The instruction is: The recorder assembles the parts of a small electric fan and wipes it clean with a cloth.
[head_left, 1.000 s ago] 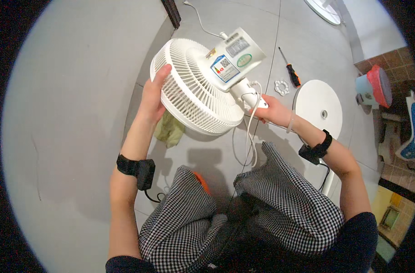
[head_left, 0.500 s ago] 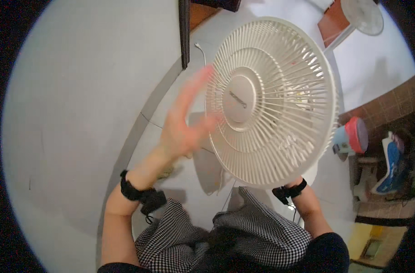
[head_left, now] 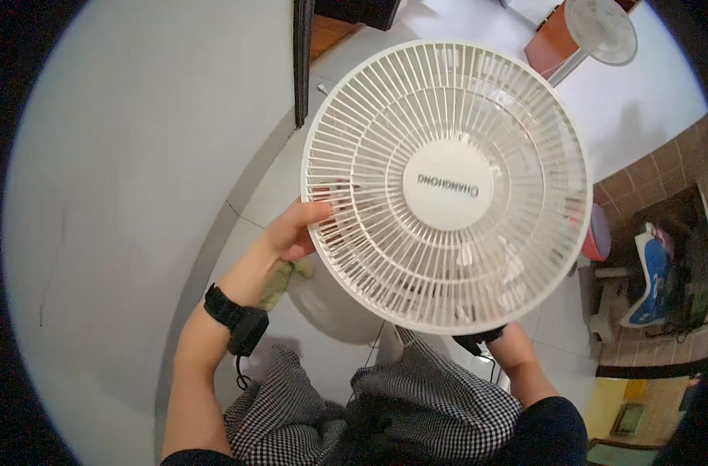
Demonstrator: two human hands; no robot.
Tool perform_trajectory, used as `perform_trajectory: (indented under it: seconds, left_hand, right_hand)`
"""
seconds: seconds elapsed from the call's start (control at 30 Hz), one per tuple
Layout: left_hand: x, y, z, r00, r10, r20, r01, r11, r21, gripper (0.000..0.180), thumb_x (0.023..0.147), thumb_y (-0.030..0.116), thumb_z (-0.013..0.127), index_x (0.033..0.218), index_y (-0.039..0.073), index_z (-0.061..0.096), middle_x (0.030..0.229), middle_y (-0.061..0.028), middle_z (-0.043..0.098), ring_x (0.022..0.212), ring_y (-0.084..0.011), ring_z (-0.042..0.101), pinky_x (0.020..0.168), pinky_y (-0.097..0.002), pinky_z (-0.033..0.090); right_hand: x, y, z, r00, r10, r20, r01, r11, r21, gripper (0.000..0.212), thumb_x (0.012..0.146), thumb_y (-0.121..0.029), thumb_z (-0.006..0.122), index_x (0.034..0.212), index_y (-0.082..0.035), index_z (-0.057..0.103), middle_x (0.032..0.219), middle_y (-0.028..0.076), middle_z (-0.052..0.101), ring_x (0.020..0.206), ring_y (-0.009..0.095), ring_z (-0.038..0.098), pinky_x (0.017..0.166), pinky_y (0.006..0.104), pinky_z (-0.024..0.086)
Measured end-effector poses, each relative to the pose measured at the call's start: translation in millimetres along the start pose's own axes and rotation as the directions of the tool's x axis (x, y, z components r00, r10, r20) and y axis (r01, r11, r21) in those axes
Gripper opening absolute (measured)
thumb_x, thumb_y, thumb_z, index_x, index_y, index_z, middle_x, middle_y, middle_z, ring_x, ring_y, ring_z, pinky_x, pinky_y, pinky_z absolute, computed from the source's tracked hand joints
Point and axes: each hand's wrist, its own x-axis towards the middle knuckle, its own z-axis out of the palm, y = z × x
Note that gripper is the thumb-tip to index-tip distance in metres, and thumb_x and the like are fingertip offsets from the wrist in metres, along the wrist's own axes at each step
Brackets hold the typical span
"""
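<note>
A round off-white fan grille (head_left: 447, 186) faces me, with wire ribs running out from a plain white centre disc. My left hand (head_left: 301, 227) is closed on its left rim, thumb across the front and fingers behind the ribs. Glossy see-through shapes show behind the ribs; I cannot tell whether they are blades. My right hand (head_left: 511, 342) is at the lower right edge of the grille, mostly hidden behind it, so its fingers do not show. Both wrists wear black bands, the left one with a small black box.
A pale wall (head_left: 152, 194) rises on the left beside a dark door frame (head_left: 302, 70). At upper right a clear round disc on a pole (head_left: 600, 31) stands before a reddish-brown box (head_left: 546, 43). A pink-rimmed bucket (head_left: 596, 234) and a blue-and-white packet (head_left: 650, 279) are on the right. A greenish cloth (head_left: 274, 286) lies below my left hand.
My left hand, blurred and with its fingers spread beside the grille before, now grips the left rim. The grille has turned from a slant to face me and shifted slightly.
</note>
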Motion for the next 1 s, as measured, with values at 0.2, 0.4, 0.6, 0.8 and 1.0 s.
perform_trajectory:
  seconds: [0.2, 0.4, 0.6, 0.8, 1.0]
  left_hand:
    - [9.7, -1.5, 40.5, 0.943, 0.014, -0.332, -0.037, 0.997, -0.063, 0.051, 0.086, 0.029, 0.06, 0.123, -0.004, 0.048, 0.109, -0.0161, 0.064, 0.091, -0.0236, 0.067, 0.079, -0.0375, 0.058]
    - [10.6, -1.9, 19.9, 0.871, -0.131, -0.474, 0.025, 0.975, -0.223, 0.057, 0.089, 0.036, 0.054, 0.137, 0.008, 0.039, 0.134, -0.0113, 0.05, 0.122, -0.0279, 0.049, 0.099, -0.0478, 0.041]
    - [9.0, -9.3, -10.9, 0.888, -0.217, -0.405, 0.041, 0.915, -0.401, 0.059, 0.088, 0.038, 0.053, 0.137, 0.009, 0.039, 0.137, -0.0128, 0.044, 0.126, -0.0303, 0.043, 0.104, -0.0476, 0.036]
    - [15.3, -16.9, -27.2, 0.864, -0.295, -0.408, 0.08, 0.88, -0.468, 0.051, 0.095, 0.034, 0.042, 0.136, 0.004, 0.04, 0.135, -0.0177, 0.046, 0.125, -0.0333, 0.046, 0.108, -0.047, 0.035]
    - [16.5, -18.2, -48.7, 0.811, -0.309, -0.497, 0.054, 0.885, -0.463, 0.053, 0.097, 0.038, 0.037, 0.137, 0.002, 0.039, 0.136, -0.0192, 0.046, 0.124, -0.0343, 0.047, 0.108, -0.0484, 0.036]
  right_hand:
    - [23.3, -2.5, -7.6, 0.949, 0.03, 0.314, -0.114, 0.961, 0.254, 0.04, 0.085, -0.039, 0.06, 0.108, -0.007, 0.059, 0.063, 0.005, 0.053, 0.049, 0.013, 0.044, 0.057, 0.0307, 0.037]
    - [44.6, 1.4, -9.1, 0.901, 0.046, 0.431, -0.22, 0.905, 0.364, 0.037, 0.073, -0.027, 0.056, 0.101, -0.003, 0.053, 0.069, 0.007, 0.05, 0.054, 0.018, 0.043, 0.063, 0.0342, 0.037]
    - [47.3, 1.8, 0.1, 0.923, 0.073, 0.379, -0.213, 0.915, 0.342, 0.042, 0.082, -0.042, 0.052, 0.097, -0.004, 0.05, 0.077, 0.007, 0.057, 0.067, 0.019, 0.055, 0.075, 0.0347, 0.044]
    - [58.2, 10.8, -11.7, 0.896, 0.07, 0.438, -0.296, 0.829, 0.474, 0.045, 0.086, -0.046, 0.051, 0.099, -0.002, 0.055, 0.083, 0.008, 0.062, 0.075, 0.021, 0.061, 0.076, 0.0353, 0.047]
    - [71.7, 19.2, -5.4, 0.905, 0.126, 0.405, -0.347, 0.771, 0.535, 0.039, 0.086, -0.043, 0.052, 0.094, -0.005, 0.05, 0.078, 0.003, 0.058, 0.071, 0.015, 0.058, 0.075, 0.0325, 0.045]
